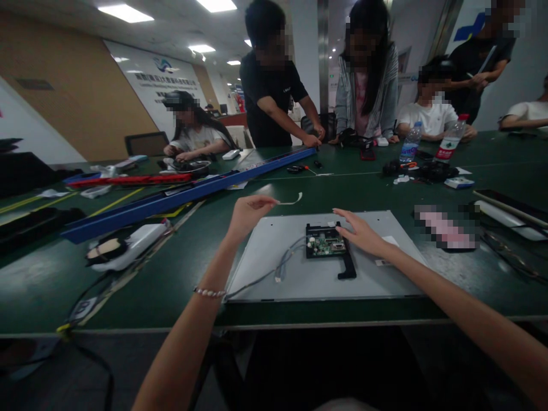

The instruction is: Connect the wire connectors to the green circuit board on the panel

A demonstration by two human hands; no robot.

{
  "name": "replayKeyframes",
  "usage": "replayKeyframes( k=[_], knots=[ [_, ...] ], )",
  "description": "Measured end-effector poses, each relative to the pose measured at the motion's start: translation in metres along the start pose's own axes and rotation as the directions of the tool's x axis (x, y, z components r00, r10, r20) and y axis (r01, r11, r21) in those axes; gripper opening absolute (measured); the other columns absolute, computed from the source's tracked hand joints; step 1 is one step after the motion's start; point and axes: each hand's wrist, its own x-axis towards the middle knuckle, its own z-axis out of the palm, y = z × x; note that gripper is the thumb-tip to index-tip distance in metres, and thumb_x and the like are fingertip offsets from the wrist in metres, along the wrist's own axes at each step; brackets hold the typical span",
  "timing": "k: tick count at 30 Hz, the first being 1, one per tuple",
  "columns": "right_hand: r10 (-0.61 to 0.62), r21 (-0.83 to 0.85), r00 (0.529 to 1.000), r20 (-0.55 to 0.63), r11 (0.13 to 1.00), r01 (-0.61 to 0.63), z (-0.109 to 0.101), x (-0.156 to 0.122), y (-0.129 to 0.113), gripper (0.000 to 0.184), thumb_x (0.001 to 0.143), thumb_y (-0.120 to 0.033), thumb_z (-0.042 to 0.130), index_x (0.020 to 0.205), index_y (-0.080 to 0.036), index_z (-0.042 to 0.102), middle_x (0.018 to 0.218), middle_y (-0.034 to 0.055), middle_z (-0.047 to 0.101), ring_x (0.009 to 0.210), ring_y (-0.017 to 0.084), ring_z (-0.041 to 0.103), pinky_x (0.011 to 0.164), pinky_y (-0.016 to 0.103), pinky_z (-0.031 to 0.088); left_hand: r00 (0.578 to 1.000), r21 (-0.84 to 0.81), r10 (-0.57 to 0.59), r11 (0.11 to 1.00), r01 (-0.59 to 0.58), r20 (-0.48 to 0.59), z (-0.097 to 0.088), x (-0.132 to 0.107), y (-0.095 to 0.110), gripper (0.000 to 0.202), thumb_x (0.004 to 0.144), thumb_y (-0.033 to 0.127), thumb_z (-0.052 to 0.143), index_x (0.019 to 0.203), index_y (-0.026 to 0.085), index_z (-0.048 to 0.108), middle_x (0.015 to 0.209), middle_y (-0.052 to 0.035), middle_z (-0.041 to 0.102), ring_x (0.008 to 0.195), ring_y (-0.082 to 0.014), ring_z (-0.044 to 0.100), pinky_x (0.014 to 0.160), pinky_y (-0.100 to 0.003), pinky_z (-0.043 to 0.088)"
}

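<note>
A thin whitish strip, like a bit of tape or a flat cable point(293, 202), is pinched at one end in my left hand point(253, 212), above the far left part of a flat grey panel point(261, 265). My right hand point(358, 231) has its fingers stretched out, at the upper right corner of a black bracket point(347, 267). Whether its fingertips touch the bracket I cannot tell. Inside the bracket sits a green circuit board point(327, 245). Grey cables point(282, 262) run from the board across the panel toward its lower left corner.
A long blue rail point(171, 200) crosses the table at the left, beside a white device point(132, 246). Two bottles point(452, 140) stand at the far right. A pink phone-like object point(445, 227) lies right of the panel. Several people point(269, 85) are across the table.
</note>
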Motion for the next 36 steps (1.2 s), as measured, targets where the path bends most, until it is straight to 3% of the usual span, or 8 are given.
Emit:
replayKeyframes(
  k=[5,10,14,18,24,30,36],
  knots=[
    [-0.18,-0.029,0.98,0.089,0.983,0.183,0.005,0.006,-0.044,0.071,0.085,-0.03,0.061,0.148,-0.03,0.028,0.147,0.0081,0.039,0.135,0.026,0.037,0.113,0.049,0.029,0.976,-0.138,-0.055,0.987,0.085,0.209,0.007,-0.02,-0.003,0.025,0.075,0.035,0.068,0.09,0.017,0.074,0.098,-0.0096,0.074,0.089,-0.0206,0.069,0.082,-0.033,0.054],
    [-0.269,-0.051,0.954,0.131,0.959,0.277,0.027,0.013,-0.071,0.064,0.083,-0.02,0.061,0.143,-0.028,0.039,0.143,0.0089,0.045,0.131,0.025,0.042,0.11,0.047,0.035,0.959,-0.192,-0.042,0.976,0.099,0.28,0.008,-0.03,-0.018,0.022,0.074,0.034,0.071,0.086,0.017,0.075,0.096,-0.01,0.074,0.089,-0.0202,0.068,0.086,-0.034,0.053],
    [-0.291,-0.1,0.949,0.122,0.948,0.303,0.042,0.014,-0.073,0.035,0.086,-0.012,0.056,0.118,-0.022,0.063,0.119,0.009,0.062,0.11,0.022,0.058,0.096,0.042,0.047,0.937,-0.275,0.0,0.956,0.102,0.35,0.005,-0.034,-0.023,0.018,0.074,0.03,0.073,0.083,0.015,0.074,0.095,-0.0104,0.073,0.09,-0.0186,0.068,0.085,-0.03,0.053],
    [-0.328,-0.122,0.939,0.106,0.932,0.34,0.047,0.009,-0.071,0.019,0.088,-0.01,0.055,0.097,-0.018,0.07,0.103,0.0069,0.069,0.097,0.019,0.063,0.088,0.034,0.051,0.907,-0.281,0.025,0.954,0.104,0.42,0.0,-0.036,-0.021,0.018,0.075,0.029,0.073,0.084,0.013,0.074,0.096,-0.0117,0.073,0.09,-0.0188,0.068,0.083,-0.03,0.053],
    [-0.38,-0.207,0.919,0.1,0.896,0.393,0.044,0.004,-0.076,0.017,0.09,-0.012,0.055,0.096,-0.018,0.07,0.101,0.0065,0.07,0.095,0.019,0.064,0.085,0.032,0.051,0.851,-0.173,0.067,0.985,0.028,0.52,-0.005,-0.035,-0.022,0.02,0.078,0.031,0.07,0.086,0.014,0.074,0.098,-0.0112,0.073,0.09,-0.0181,0.067,0.083,-0.03,0.052],
    [-0.434,-0.337,0.88,0.191,0.814,0.474,0.05,0.006,-0.084,0.017,0.091,-0.013,0.054,0.096,-0.016,0.07,0.101,0.0082,0.07,0.091,0.019,0.063,0.082,0.032,0.049,0.785,-0.023,0.07,0.997,-0.071,0.615,-0.004,-0.035,-0.032,0.018,0.082,0.028,0.064,0.092,0.017,0.074,0.098,-0.0071,0.073,0.09,-0.0162,0.066,0.085,-0.029,0.05],
    [-0.454,-0.349,0.842,0.29,0.769,0.535,0.058,0.003,-0.086,0.02,0.094,-0.015,0.051,0.098,-0.016,0.071,0.104,0.0086,0.07,0.093,0.019,0.063,0.086,0.032,0.047,0.737,0.041,0.082,0.988,-0.147,0.67,-0.007,-0.035,-0.035,0.016,0.08,0.017,0.057,0.084,0.017,0.073,0.099,-0.0057,0.072,0.091,-0.0156,0.065,0.087,-0.029,0.048]
  ],
)
